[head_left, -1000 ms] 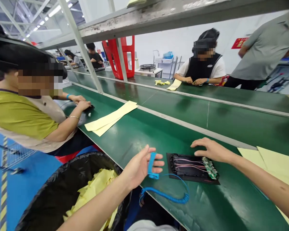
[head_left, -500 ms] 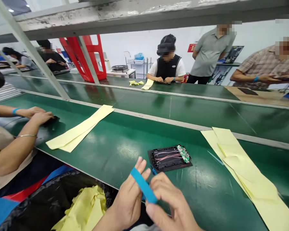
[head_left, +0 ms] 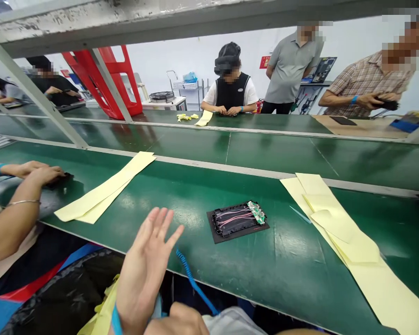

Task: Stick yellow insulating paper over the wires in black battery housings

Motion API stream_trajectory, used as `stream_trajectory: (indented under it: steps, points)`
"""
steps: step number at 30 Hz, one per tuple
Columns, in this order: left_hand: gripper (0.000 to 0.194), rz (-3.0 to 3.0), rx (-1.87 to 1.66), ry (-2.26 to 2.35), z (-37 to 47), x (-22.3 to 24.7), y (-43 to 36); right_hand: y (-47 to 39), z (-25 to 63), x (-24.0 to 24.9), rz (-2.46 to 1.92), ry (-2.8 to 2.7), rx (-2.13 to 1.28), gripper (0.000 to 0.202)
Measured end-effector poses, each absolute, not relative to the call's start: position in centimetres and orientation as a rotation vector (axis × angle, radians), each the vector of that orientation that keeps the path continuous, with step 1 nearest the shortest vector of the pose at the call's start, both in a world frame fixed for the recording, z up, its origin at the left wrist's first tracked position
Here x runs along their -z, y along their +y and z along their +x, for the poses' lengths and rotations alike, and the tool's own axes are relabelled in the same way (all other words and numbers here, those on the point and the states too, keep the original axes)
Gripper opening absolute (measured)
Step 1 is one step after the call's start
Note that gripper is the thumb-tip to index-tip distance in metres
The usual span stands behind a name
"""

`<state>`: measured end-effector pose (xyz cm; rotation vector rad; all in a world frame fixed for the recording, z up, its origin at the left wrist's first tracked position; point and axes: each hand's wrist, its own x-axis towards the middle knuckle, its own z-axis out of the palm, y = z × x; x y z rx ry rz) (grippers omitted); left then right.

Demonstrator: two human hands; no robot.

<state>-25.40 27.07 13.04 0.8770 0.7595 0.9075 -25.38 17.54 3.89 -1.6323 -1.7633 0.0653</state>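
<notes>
My left hand (head_left: 148, 265) is raised palm up in front of the bench's near edge, fingers spread and nothing in them. A blue wrist strap (head_left: 116, 321) sits around its wrist. My right hand (head_left: 178, 320) is curled low beside that wrist, cut off by the bottom edge; what its fingers hold, if anything, is hidden. From near it a blue coiled cord (head_left: 192, 279) runs up to the bench edge. Beyond the hands, a black open casing (head_left: 230, 222) with pink wires and a green circuit board (head_left: 256, 212) lies on a dark flat pad (head_left: 218, 236).
Yellow paper strips lie on the green bench (head_left: 265, 270), one pile left (head_left: 108, 190) and one right (head_left: 349, 242). A thin teal strip (head_left: 300, 214) is beside the right pile. A black-lined bin (head_left: 66, 288) stands below left. A co-worker's hands (head_left: 38, 174) work at left.
The blue strap has gone from across my left fingers to the left wrist. My left hand has opened and moved left; my right hand has dropped low. The view has shifted somewhat.
</notes>
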Motion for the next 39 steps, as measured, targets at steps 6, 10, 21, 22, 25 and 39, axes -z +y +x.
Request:
stream_trajectory:
  steps: [6,10,21,22,25,39]
  points:
    - [0.016,1.730,-0.870,0.522,-25.4,-7.1,26.5,18.7,-23.7,-10.1,-1.617,-1.824,-0.385,0.028]
    - [0.028,2.639,-0.559,0.088,-26.6,-5.7,27.4,17.0,-21.0,-12.7,-1.635,-1.566,-0.217,0.021]
    - [0.026,2.465,-0.185,0.319,-12.3,-5.8,33.4,8.0,-6.4,-2.7,-2.418,-0.864,-0.188,0.026]
    - [0.026,2.443,-0.127,0.312,-12.1,-5.5,32.9,8.0,-6.2,-2.3,-2.442,-0.871,-0.136,0.026]
    - [0.022,2.349,0.038,0.346,-14.5,-4.9,29.5,8.3,-5.3,-1.7,-2.412,-0.909,-0.046,0.027]
    - [0.060,1.479,0.341,0.419,-19.2,-1.8,17.4,8.6,4.2,-4.9,-2.028,-1.295,-0.317,0.019]
